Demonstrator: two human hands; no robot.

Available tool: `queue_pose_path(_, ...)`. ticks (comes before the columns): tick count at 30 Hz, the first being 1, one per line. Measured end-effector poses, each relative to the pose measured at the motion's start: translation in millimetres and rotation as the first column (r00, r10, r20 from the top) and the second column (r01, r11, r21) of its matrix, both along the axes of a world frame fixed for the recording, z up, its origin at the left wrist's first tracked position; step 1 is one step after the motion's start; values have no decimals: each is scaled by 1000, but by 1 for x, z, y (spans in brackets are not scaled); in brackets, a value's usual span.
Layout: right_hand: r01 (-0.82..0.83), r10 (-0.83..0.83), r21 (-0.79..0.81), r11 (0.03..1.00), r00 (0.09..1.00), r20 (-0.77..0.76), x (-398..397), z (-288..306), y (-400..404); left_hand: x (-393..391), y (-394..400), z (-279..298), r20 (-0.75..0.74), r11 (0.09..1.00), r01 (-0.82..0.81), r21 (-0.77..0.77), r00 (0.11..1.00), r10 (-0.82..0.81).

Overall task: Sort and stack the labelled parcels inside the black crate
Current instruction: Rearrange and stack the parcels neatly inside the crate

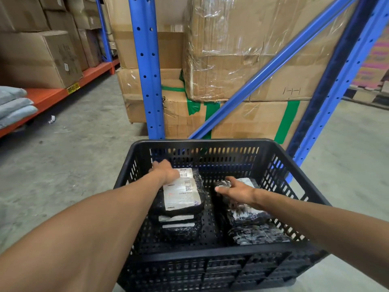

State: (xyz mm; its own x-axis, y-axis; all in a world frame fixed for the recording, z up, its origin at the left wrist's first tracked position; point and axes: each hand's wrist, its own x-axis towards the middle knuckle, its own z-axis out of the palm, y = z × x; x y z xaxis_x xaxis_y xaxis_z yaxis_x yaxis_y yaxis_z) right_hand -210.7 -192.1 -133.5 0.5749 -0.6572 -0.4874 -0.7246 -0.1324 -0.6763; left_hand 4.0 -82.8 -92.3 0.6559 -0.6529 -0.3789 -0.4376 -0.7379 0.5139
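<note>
Left hand (166, 170): palm down on the far end of the top parcel (182, 191), fingers bent over its far edge toward the crate's back wall; whether they grip it cannot be told.
Right hand (237, 189): spread flat, fingers apart, pressing on the right pile (248, 213), nothing closed around.
Left pile: three black-wrapped parcels stacked, white label facing up on the top one.
Right pile: shiny black-wrapped parcels, just beside the right wall.
Crate (210, 252): black, slotted, on the concrete floor before a blue rack (148, 66) and cardboard boxes (248, 49).
</note>
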Motion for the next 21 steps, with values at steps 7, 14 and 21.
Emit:
queue_pose_path(7, -101, -32, -325, 940, 925, -380, -49, 13, -35, -70, -53, 11, -121, 954, 275, -118, 950, -288)
queue_pose_path(14, -173, 61, -228, 958, 901, -429, -58, 3, -36, -118, -74, -22, -447, 928, 338, 159, 862, -238)
queue_pose_path(21, -94, 65, -70, 993, 938, -341, -61, -4, -49, -129, -83, -53, -665, 916, 296, 270, 746, -45)
